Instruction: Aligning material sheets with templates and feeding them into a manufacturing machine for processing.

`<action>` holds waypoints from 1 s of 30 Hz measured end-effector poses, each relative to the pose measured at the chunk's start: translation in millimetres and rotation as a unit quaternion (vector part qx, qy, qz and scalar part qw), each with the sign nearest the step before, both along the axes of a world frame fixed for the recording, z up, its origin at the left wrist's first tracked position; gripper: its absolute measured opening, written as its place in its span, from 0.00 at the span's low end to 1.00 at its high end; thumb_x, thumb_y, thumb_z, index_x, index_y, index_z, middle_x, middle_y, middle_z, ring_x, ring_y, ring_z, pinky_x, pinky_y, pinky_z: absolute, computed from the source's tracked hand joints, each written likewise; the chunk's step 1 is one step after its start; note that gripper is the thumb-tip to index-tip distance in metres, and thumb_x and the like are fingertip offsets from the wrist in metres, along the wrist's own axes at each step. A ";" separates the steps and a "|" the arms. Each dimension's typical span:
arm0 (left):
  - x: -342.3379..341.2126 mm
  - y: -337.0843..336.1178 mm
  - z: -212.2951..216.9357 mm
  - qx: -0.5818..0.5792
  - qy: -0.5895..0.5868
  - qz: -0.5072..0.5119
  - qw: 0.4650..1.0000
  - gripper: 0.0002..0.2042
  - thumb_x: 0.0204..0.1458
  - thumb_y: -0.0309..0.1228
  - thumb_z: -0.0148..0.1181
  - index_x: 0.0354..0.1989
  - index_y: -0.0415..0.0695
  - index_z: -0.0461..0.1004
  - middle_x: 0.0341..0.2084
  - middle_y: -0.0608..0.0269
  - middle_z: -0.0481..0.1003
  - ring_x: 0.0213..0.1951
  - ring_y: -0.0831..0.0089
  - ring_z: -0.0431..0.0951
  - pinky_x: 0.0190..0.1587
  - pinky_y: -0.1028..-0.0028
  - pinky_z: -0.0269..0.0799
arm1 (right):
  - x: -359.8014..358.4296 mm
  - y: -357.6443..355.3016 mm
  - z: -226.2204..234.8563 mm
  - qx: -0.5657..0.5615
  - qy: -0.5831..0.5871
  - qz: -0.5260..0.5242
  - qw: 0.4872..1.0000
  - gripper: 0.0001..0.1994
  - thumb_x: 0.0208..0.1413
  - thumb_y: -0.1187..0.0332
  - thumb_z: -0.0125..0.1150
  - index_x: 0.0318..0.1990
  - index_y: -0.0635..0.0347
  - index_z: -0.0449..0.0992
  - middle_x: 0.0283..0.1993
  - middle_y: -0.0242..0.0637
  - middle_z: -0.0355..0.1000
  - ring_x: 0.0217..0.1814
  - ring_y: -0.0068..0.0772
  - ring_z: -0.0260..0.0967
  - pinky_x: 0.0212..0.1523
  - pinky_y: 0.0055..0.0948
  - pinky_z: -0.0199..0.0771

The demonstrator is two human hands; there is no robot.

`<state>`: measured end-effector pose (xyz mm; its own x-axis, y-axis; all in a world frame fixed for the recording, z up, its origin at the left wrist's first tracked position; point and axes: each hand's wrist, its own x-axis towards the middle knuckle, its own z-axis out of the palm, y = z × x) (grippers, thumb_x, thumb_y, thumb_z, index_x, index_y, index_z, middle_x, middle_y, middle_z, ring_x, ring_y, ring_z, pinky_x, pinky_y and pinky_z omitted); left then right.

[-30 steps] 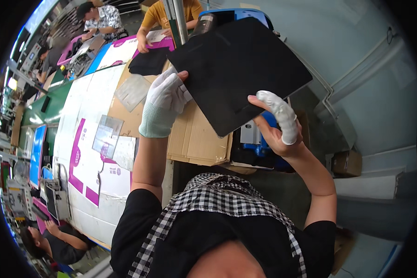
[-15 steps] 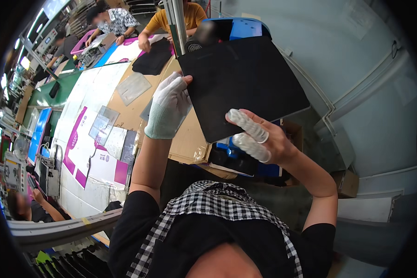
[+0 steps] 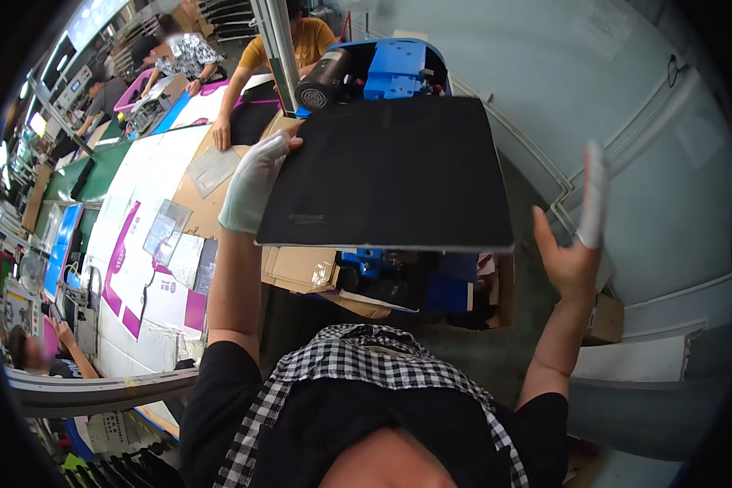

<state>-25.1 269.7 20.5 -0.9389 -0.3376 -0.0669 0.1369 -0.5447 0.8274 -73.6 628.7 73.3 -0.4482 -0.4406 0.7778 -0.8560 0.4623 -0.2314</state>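
A flat, rectangular black panel (image 3: pixel 390 175) with a thin pale lower edge is held up in front of me. My left hand (image 3: pixel 256 180), in a white glove with bare fingertips, is closed on the panel's left edge. To the right of the panel and apart from it, my right hand (image 3: pixel 573 248) is raised with thumb and fingers spread. White coverings wrap some of its fingers, and nothing is in it. Behind the panel stands a blue machine (image 3: pixel 394 69) with a dark cylindrical motor (image 3: pixel 327 80), partly hidden.
To the left runs a long worktable with white and purple printed sheets (image 3: pixel 130 268), a clear plastic plate (image 3: pixel 167 231) and cardboard. A co-worker in a yellow top (image 3: pixel 313 45) reaches onto its far end. A metal post (image 3: pixel 276 53) rises there. Cardboard boxes (image 3: pixel 606 320) stand low at right.
My right hand has left the panel's lower right and moved out to the right, spreading open. The panel has turned more level and shifted slightly left, still in my left hand.
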 end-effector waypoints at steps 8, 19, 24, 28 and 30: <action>-32.9 39.5 12.0 -0.189 -0.032 -0.181 0.965 0.23 0.53 0.37 0.48 0.53 0.34 0.62 0.41 0.52 0.71 0.39 0.73 0.73 0.39 0.85 0.66 | -31.7 -2.3 -8.7 0.120 0.002 0.180 0.976 0.28 0.41 0.77 0.58 0.56 0.59 0.61 0.57 0.46 0.60 0.52 0.43 0.65 0.50 0.34 0.67; -53.6 -37.9 -32.3 -0.178 -0.019 -0.279 0.944 0.28 0.56 0.49 0.41 0.52 0.34 0.60 0.33 0.49 0.74 0.26 0.72 0.76 0.24 0.85 0.69 | -58.9 48.7 1.1 -0.350 -0.464 -0.008 0.813 0.15 0.54 0.65 0.54 0.44 0.66 0.69 0.41 0.35 0.70 0.37 0.23 0.68 0.38 0.19 0.66; -53.0 -50.5 -87.5 -0.084 -0.073 -0.248 0.962 0.23 0.58 0.45 0.40 0.50 0.35 0.62 0.33 0.51 0.74 0.26 0.74 0.75 0.25 0.85 0.68 | -119.1 91.5 -72.9 -0.378 -0.563 -0.027 0.734 0.19 0.55 0.57 0.51 0.47 0.65 0.68 0.40 0.35 0.71 0.36 0.23 0.68 0.37 0.19 0.66; -51.0 -43.6 -95.3 -0.065 -0.095 -0.234 0.965 0.21 0.59 0.43 0.38 0.50 0.36 0.63 0.32 0.53 0.74 0.26 0.75 0.75 0.25 0.85 0.68 | -140.0 84.5 -122.1 -0.393 -0.661 0.102 0.631 0.21 0.56 0.54 0.48 0.48 0.63 0.68 0.41 0.35 0.71 0.35 0.22 0.68 0.37 0.19 0.67; -52.2 -43.2 -96.5 -0.060 -0.104 -0.226 0.967 0.21 0.59 0.42 0.38 0.49 0.37 0.63 0.32 0.53 0.74 0.26 0.75 0.74 0.25 0.85 0.67 | -148.9 76.1 -145.2 -0.395 -0.690 0.147 0.588 0.22 0.57 0.52 0.47 0.48 0.63 0.67 0.41 0.35 0.71 0.35 0.22 0.68 0.37 0.19 0.67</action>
